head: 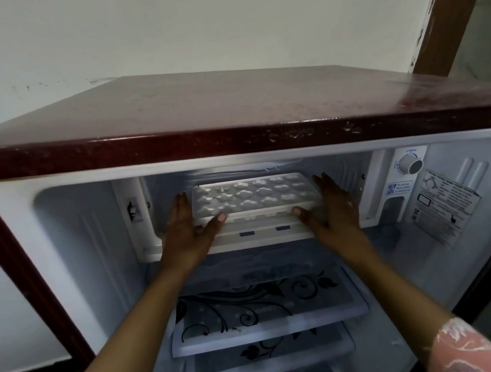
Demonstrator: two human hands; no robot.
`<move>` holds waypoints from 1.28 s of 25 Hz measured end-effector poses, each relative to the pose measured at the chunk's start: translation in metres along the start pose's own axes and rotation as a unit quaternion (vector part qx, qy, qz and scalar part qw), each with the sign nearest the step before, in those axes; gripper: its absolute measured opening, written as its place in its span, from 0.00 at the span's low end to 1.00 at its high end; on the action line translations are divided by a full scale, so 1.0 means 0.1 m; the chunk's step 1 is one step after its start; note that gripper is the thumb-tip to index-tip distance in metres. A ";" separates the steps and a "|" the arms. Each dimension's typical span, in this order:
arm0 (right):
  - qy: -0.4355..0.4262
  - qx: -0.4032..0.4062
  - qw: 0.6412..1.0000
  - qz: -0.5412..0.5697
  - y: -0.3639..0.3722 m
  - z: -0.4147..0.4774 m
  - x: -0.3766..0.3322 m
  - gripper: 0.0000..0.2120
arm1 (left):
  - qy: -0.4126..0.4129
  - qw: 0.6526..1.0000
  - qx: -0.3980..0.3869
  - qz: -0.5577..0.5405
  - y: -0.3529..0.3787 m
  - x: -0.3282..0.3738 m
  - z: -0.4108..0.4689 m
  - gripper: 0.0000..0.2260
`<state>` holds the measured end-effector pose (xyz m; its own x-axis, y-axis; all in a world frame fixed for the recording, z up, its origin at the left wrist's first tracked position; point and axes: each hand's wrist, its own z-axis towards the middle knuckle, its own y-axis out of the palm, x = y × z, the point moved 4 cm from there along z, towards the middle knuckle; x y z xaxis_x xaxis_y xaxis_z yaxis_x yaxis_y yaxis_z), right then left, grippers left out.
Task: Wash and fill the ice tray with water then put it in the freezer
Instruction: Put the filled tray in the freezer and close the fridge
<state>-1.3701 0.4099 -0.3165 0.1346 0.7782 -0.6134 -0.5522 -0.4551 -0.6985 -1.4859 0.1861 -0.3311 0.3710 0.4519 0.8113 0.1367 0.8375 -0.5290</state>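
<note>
Ice tray (255, 198) sits at the mouth of the freezer compartment (343, 179), 12 o'clock in my view, roughly level, near edge over the compartment's front lip. Both hands are spread open flat against it: left hand (185, 228) along the 9 o'clock end, thumb pressed on the near rim; right hand (332, 205) along the 3 o'clock end, thumb likewise on the near rim. Looks like a push-and-steady hold, not a wrapped grip; I can't tell whether the fingers hook under the ends.

My read: last step, sliding it home.

Risks:
- Spill. Tray is shallow, so if it's full any tilt or jerk on the push slops water onto the freezer floor and down onto the shelves (267, 311) at 6 o'clock. I can't confirm the water level; the cells are washed out by glare.
- Snag. Near rim could catch on the front lip, and uneven thumb pressure would skew the tray and jam one corner on the side wall.
- Slip. Wet plastic under flat palms gives little hold if it has to be lifted.

Materials: tray is thin white moulded plastic with rows of rounded cells, likely flexy when loaded. Freezer liner is smooth white plastic, ribbed on the side walls. Shelves are glassy panels with a black floral print and white frames. Fridge top (228, 110) is glossy maroon, scuffed along the front edge. Thermostat knob (411, 164) at 2 o'clock, well apart from the right hand.
</note>
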 end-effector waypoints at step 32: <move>-0.006 -0.050 0.965 -0.258 -0.64 -3.01 -1.12 0.48 | 0.088 0.957 0.013 0.274 -0.42 0.72 -3.19 0.37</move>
<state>-1.1020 0.2211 -0.3138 0.3610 0.9166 -0.1715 -0.3328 -0.0452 -0.9419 -1.1718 0.0854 -0.3297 0.5304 0.7690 0.3568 -0.1451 0.4971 -0.8555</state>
